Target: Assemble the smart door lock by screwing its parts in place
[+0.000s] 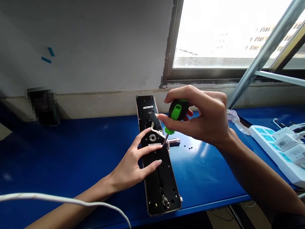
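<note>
A long black door-lock panel point(159, 178) lies lengthwise on the blue table, its back side up. My left hand point(135, 161) rests on its middle with fingers spread, the fingertips pressing the plate. In my right hand point(206, 116) is a green and black screwdriver point(179, 109), held by the handle and tilted. Its shaft runs down to the panel's right edge, close to my left fingertips; the tip is partly hidden there. A white cable point(157, 131) crosses the panel near the fingers. A metal handle point(175, 141) sticks out to the right from under the panel.
Several small dark screws point(188, 147) lie right of the panel on the blue table point(89, 150). At the right stands a white power strip point(278, 153) with plugged-in chargers and cables. A white cord point(67, 199) hangs across the left foreground. Wall and window point(227, 23) bound the back.
</note>
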Demonstrator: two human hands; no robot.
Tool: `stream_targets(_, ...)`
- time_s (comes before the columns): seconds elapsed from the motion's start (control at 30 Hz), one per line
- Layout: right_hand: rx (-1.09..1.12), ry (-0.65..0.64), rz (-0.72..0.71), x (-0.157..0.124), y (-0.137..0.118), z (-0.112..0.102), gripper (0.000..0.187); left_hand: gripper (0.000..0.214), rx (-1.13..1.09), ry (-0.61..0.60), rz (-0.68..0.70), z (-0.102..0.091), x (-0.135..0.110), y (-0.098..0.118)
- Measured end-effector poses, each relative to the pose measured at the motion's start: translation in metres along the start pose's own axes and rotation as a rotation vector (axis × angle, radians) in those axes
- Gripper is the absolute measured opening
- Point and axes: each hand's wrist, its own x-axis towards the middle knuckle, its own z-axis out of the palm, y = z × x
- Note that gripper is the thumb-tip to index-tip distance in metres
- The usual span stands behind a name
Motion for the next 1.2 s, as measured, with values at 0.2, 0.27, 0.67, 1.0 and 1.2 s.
stream_targets(0.2,-0.143,-0.035,-0.072,0.005,-0.001,-0.004,0.04,0.046,0.003,0.003,-0.011,-0.001,0.001,0.0)
stream_targets(0.27,-0.232,-0.025,-0.075,0.006,-0.004,-0.006,0.047,0.046,0.006,0.01,0.007,-0.001,0.001,0.0)
stream_targets(0.67,0.284,-0.544,0.054,0.017,-0.006,-0.037,0.037,0.049,-0.004,0.01,0.041,-0.007,0.006,-0.002)
stream_targets(1.0,0.232,-0.414,-0.031,0.012,0.002,-0.028,0.024,0.05,0.003,0.004,0.052,-0.008,0.005,-0.002)
stream_targets(1.2,0.21,-0.398,-0.012,0.011,-0.001,-0.032,0.02,0.05,-0.015,-0.006,0.05,-0.01,0.003,-0.001)
